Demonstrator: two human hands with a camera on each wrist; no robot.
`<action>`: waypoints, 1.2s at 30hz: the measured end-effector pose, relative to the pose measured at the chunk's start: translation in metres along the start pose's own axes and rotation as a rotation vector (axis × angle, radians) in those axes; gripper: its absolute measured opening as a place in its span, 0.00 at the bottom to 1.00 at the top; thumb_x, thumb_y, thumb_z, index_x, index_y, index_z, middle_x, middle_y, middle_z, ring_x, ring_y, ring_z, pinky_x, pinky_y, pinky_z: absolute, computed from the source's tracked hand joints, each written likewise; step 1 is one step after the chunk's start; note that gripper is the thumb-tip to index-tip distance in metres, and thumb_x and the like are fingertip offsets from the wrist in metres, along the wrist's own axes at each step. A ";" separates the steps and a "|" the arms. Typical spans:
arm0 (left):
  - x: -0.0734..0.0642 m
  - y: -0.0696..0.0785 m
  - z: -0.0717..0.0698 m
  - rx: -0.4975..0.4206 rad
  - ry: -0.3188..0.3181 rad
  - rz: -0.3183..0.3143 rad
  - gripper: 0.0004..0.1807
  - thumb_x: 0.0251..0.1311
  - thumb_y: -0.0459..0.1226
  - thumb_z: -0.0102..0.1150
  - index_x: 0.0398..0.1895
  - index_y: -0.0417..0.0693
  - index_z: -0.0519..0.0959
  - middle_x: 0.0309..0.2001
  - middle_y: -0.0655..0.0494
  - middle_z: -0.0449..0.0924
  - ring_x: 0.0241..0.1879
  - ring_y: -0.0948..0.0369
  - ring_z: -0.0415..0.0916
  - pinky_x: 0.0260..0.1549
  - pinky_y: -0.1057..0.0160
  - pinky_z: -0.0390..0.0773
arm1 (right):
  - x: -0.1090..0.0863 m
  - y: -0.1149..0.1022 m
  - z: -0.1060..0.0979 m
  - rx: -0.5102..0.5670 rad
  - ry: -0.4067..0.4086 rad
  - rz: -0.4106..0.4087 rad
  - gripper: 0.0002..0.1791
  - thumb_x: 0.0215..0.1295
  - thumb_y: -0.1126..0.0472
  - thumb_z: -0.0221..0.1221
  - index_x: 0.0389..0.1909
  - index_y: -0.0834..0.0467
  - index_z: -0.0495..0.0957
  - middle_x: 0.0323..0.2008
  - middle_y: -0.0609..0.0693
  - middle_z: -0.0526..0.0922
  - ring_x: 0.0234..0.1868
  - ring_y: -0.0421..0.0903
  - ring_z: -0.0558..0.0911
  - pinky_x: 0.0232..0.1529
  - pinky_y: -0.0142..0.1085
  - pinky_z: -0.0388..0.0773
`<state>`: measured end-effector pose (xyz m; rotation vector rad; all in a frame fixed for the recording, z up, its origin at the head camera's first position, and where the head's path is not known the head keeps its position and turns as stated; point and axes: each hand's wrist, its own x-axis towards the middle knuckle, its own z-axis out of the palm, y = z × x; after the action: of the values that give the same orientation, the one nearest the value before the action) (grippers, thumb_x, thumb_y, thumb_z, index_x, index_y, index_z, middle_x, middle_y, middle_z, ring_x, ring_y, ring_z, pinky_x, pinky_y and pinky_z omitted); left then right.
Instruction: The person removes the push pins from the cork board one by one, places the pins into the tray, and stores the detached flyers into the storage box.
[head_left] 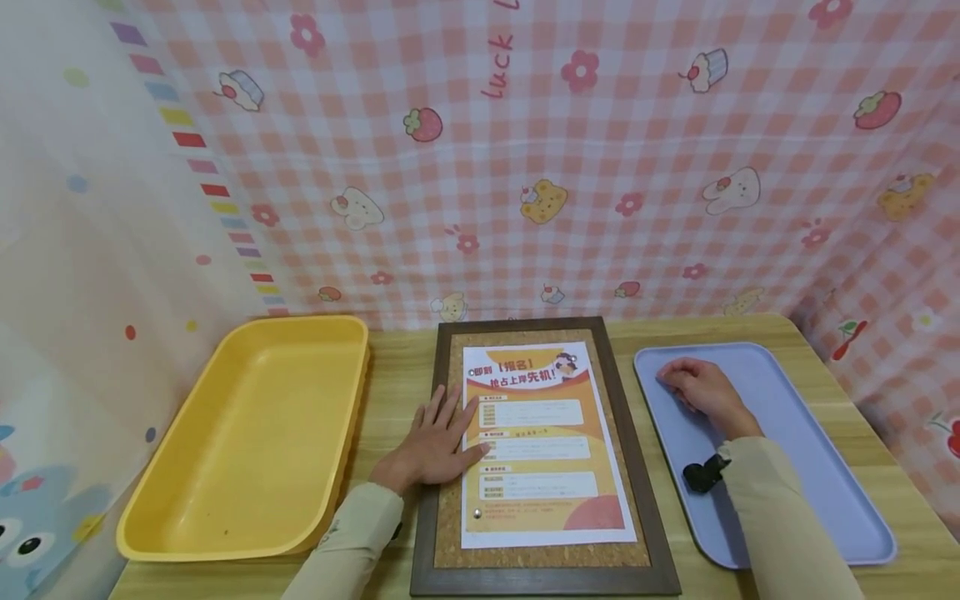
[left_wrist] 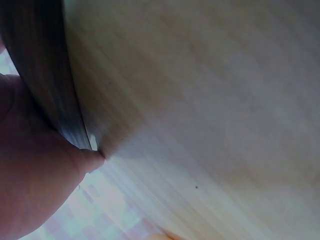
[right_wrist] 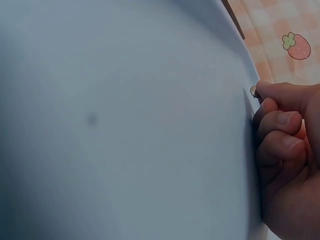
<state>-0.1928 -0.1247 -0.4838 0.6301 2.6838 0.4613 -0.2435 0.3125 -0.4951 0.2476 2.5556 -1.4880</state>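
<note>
A printed orange-and-white poster (head_left: 536,462) lies on a cork board (head_left: 555,557) with a dark wooden frame (head_left: 547,582). My left hand (head_left: 431,446) rests with fingers spread over the board's left side, thumb and fingertips on the poster's edge. One silver thumbtack (head_left: 477,514) sits in the poster's lower left corner, and small round heads show near its two top corners. Over the lilac tray (head_left: 795,442), my right hand (head_left: 705,393) has its fingers curled. In the right wrist view, its thumb and index finger pinch a small shiny thumbtack (right_wrist: 254,91).
To the left of the board stands a deep yellow tray (head_left: 247,450). All of it lies on a wood-grain table (head_left: 390,375). A pink checked cloth (head_left: 480,167) hangs behind, with more cloth at both sides. A black wrist camera (head_left: 702,475) sits at my right cuff.
</note>
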 end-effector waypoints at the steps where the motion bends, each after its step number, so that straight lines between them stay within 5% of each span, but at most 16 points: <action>1: 0.000 0.000 -0.001 -0.002 0.001 0.005 0.42 0.73 0.61 0.39 0.81 0.54 0.41 0.80 0.46 0.28 0.78 0.45 0.21 0.72 0.37 0.34 | 0.001 0.000 0.000 -0.006 0.001 0.003 0.17 0.74 0.56 0.54 0.49 0.67 0.77 0.22 0.42 0.73 0.19 0.37 0.69 0.21 0.33 0.70; 10: 0.004 -0.010 0.008 -0.006 0.006 -0.002 0.44 0.71 0.64 0.37 0.81 0.58 0.38 0.80 0.49 0.24 0.77 0.49 0.16 0.72 0.39 0.30 | 0.004 -0.001 0.003 -0.029 0.010 0.016 0.16 0.74 0.56 0.54 0.48 0.66 0.78 0.23 0.43 0.74 0.19 0.38 0.70 0.23 0.34 0.70; 36: 0.000 -0.002 0.001 -0.027 0.009 0.018 0.43 0.72 0.61 0.39 0.81 0.53 0.41 0.80 0.45 0.27 0.77 0.45 0.19 0.72 0.37 0.31 | 0.004 0.002 0.002 -0.038 0.025 0.022 0.16 0.73 0.55 0.55 0.47 0.65 0.77 0.26 0.45 0.75 0.21 0.39 0.72 0.23 0.34 0.72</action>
<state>-0.1929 -0.1261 -0.4853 0.6464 2.6776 0.5052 -0.2469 0.3121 -0.4992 0.2897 2.5899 -1.4359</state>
